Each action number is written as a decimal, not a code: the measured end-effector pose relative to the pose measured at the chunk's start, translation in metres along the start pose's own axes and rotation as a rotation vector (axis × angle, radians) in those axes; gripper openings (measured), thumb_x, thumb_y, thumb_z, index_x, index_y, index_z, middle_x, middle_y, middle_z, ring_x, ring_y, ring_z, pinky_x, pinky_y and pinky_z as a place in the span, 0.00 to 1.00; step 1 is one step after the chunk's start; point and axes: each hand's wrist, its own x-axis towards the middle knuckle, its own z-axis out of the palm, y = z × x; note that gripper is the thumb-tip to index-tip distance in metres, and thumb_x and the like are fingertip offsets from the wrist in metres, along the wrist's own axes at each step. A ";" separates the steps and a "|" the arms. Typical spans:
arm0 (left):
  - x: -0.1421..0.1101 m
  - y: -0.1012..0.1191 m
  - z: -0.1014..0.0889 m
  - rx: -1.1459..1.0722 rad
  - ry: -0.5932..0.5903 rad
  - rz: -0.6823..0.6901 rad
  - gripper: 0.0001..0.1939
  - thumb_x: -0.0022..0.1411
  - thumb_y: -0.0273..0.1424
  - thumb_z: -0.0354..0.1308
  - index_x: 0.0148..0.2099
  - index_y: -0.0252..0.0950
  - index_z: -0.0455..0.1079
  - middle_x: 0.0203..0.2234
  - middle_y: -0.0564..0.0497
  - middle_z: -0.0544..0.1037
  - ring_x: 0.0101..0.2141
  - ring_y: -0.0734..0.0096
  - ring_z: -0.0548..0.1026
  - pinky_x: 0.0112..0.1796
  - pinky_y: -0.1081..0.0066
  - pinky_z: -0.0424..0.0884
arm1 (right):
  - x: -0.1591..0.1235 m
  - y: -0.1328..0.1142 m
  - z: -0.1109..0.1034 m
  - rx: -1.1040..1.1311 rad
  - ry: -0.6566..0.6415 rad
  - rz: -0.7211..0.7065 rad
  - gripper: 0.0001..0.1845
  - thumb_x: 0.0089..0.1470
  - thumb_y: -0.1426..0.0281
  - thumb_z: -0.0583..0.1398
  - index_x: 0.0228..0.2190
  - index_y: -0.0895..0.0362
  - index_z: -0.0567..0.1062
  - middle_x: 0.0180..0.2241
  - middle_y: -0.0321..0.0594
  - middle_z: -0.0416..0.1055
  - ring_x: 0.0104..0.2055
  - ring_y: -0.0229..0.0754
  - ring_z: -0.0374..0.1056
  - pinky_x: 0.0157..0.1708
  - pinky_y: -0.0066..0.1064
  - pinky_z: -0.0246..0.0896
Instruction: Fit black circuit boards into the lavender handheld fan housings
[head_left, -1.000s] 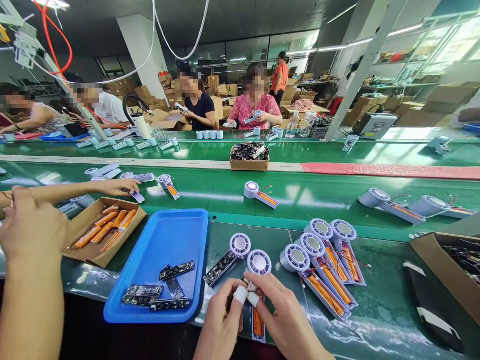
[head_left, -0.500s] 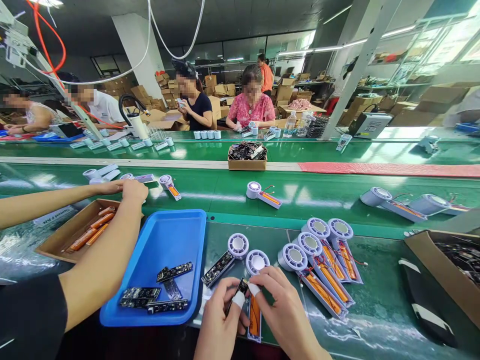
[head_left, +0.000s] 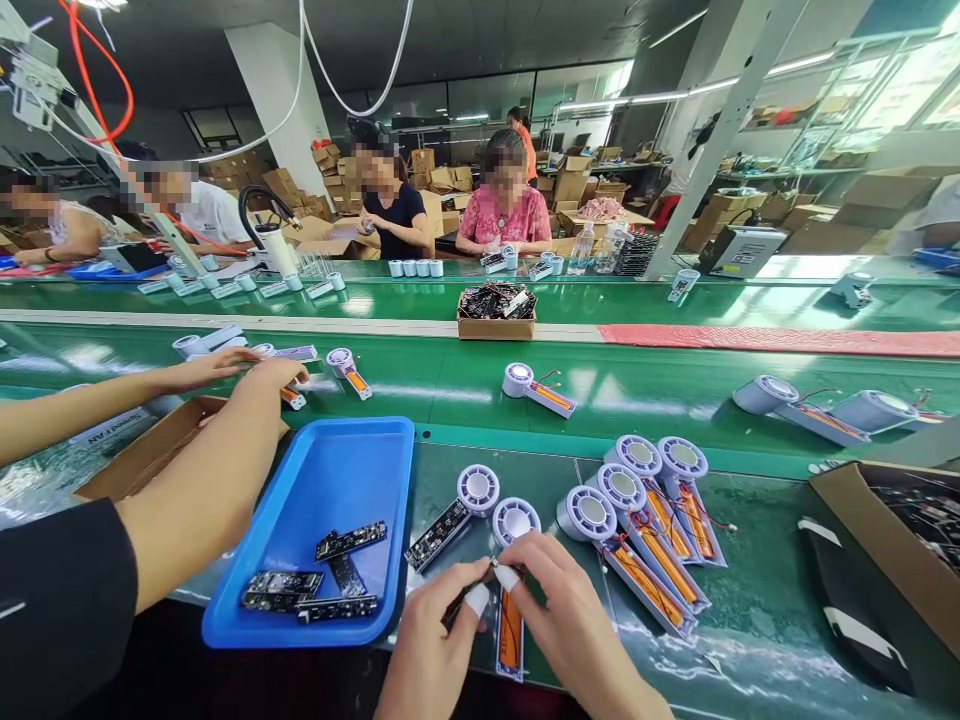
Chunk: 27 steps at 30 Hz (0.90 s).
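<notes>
My left hand (head_left: 435, 630) is closed around a narrow black circuit board (head_left: 453, 606), which the fingers largely cover. My right hand (head_left: 559, 610) pinches at the board's upper end, thumb and forefinger meeting my left fingertips; a tiny pale piece shows there, too small to name. White covers wrap some of my fingertips. Just beneath my hands lies a lavender handheld fan (head_left: 516, 522), its handle open over an orange battery (head_left: 511, 635). To its left rests another fan (head_left: 478, 489) with a black board (head_left: 437, 535) in its handle.
Several open fans (head_left: 587, 514) with orange batteries lie to the right. A blue tray (head_left: 300, 460) holds several boards. Beside it, a co-worker's arms (head_left: 217, 440) reach over a cardboard box (head_left: 135, 455). More fans (head_left: 517, 379) sit on the green belt (head_left: 420, 380). A black pouch-like object (head_left: 847, 600) lies far right.
My fingertips have closed together at the board's end, so less of the board shows. The co-worker's hands have shifted slightly right, and fans on the belt have moved a little right.
</notes>
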 end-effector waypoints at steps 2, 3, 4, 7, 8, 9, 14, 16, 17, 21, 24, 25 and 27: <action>0.004 0.001 -0.007 -0.054 -0.060 -0.028 0.17 0.66 0.37 0.52 0.52 0.40 0.75 0.41 0.46 0.81 0.29 0.70 0.76 0.29 0.75 0.74 | 0.005 0.000 -0.008 0.032 -0.092 0.011 0.17 0.57 0.81 0.55 0.45 0.52 0.72 0.38 0.38 0.71 0.40 0.43 0.67 0.39 0.32 0.65; 0.006 0.001 -0.010 -0.071 -0.066 -0.032 0.17 0.66 0.37 0.52 0.51 0.40 0.75 0.38 0.47 0.80 0.29 0.71 0.76 0.30 0.75 0.73 | 0.007 0.000 -0.012 0.043 -0.132 0.009 0.18 0.58 0.80 0.54 0.46 0.51 0.73 0.38 0.38 0.71 0.40 0.42 0.67 0.39 0.32 0.65; 0.007 0.001 -0.011 -0.078 -0.072 -0.031 0.16 0.66 0.37 0.52 0.51 0.40 0.76 0.36 0.48 0.80 0.29 0.71 0.75 0.30 0.75 0.72 | 0.009 -0.001 -0.015 0.057 -0.166 0.007 0.18 0.59 0.79 0.54 0.45 0.50 0.75 0.38 0.38 0.71 0.40 0.42 0.67 0.39 0.32 0.65; 0.009 0.001 -0.013 -0.044 -0.080 -0.002 0.15 0.67 0.36 0.52 0.50 0.40 0.77 0.33 0.50 0.79 0.29 0.71 0.73 0.32 0.75 0.70 | 0.011 -0.004 -0.016 0.083 -0.193 0.014 0.14 0.62 0.76 0.54 0.40 0.50 0.78 0.36 0.39 0.72 0.39 0.43 0.67 0.39 0.33 0.64; 0.008 0.001 -0.013 -0.027 -0.080 0.011 0.15 0.67 0.36 0.52 0.49 0.41 0.77 0.33 0.50 0.79 0.29 0.71 0.73 0.33 0.74 0.70 | 0.011 -0.005 -0.015 0.074 -0.177 0.027 0.14 0.62 0.76 0.55 0.40 0.50 0.78 0.36 0.40 0.72 0.39 0.44 0.67 0.39 0.34 0.64; 0.008 0.003 -0.013 -0.014 -0.085 0.019 0.15 0.67 0.35 0.52 0.49 0.41 0.77 0.32 0.51 0.79 0.29 0.71 0.74 0.34 0.74 0.70 | 0.011 -0.006 -0.015 0.060 -0.163 0.036 0.14 0.61 0.76 0.55 0.40 0.51 0.78 0.35 0.40 0.72 0.39 0.45 0.67 0.39 0.35 0.64; 0.007 0.011 -0.015 -0.041 -0.110 -0.078 0.18 0.65 0.30 0.51 0.56 0.42 0.70 0.38 0.51 0.81 0.36 0.68 0.77 0.42 0.71 0.70 | 0.008 -0.006 -0.028 0.158 -0.169 0.098 0.17 0.61 0.77 0.53 0.47 0.52 0.74 0.44 0.42 0.72 0.45 0.45 0.68 0.45 0.35 0.65; 0.006 0.010 -0.016 -0.019 -0.118 -0.131 0.21 0.66 0.30 0.49 0.60 0.43 0.64 0.38 0.51 0.81 0.36 0.68 0.78 0.43 0.69 0.69 | 0.003 -0.004 -0.039 0.190 -0.158 0.123 0.17 0.63 0.75 0.51 0.49 0.51 0.72 0.47 0.43 0.71 0.48 0.44 0.68 0.47 0.33 0.65; 0.005 0.008 -0.017 0.006 -0.123 -0.142 0.22 0.66 0.29 0.48 0.61 0.44 0.63 0.38 0.51 0.81 0.36 0.68 0.78 0.43 0.68 0.69 | 0.000 -0.003 -0.043 0.180 -0.167 0.129 0.18 0.63 0.75 0.51 0.50 0.50 0.71 0.47 0.42 0.71 0.47 0.43 0.69 0.46 0.32 0.66; 0.000 0.002 -0.014 0.128 -0.132 -0.113 0.27 0.64 0.26 0.44 0.63 0.48 0.61 0.41 0.50 0.80 0.36 0.67 0.78 0.45 0.65 0.70 | -0.015 0.001 -0.044 0.114 -0.268 0.115 0.22 0.56 0.81 0.53 0.46 0.48 0.73 0.41 0.38 0.71 0.40 0.40 0.70 0.41 0.29 0.67; -0.002 0.000 -0.006 0.223 -0.091 -0.048 0.28 0.63 0.24 0.43 0.63 0.46 0.63 0.44 0.48 0.79 0.37 0.65 0.79 0.45 0.65 0.72 | -0.018 0.003 -0.031 0.186 -0.198 0.121 0.16 0.56 0.79 0.54 0.38 0.50 0.77 0.36 0.38 0.71 0.36 0.39 0.70 0.37 0.27 0.66; -0.002 0.001 -0.003 0.269 -0.074 -0.010 0.28 0.62 0.23 0.43 0.62 0.46 0.64 0.46 0.47 0.79 0.40 0.64 0.79 0.47 0.65 0.72 | -0.018 0.004 -0.026 0.252 -0.140 0.144 0.12 0.58 0.76 0.55 0.36 0.51 0.77 0.36 0.38 0.72 0.36 0.40 0.70 0.37 0.28 0.67; -0.002 0.001 0.002 0.413 -0.066 0.057 0.30 0.61 0.20 0.42 0.61 0.47 0.65 0.49 0.46 0.77 0.45 0.61 0.78 0.47 0.64 0.73 | -0.016 0.004 -0.015 0.442 -0.013 0.235 0.07 0.59 0.67 0.59 0.35 0.53 0.78 0.37 0.41 0.75 0.39 0.42 0.72 0.39 0.29 0.68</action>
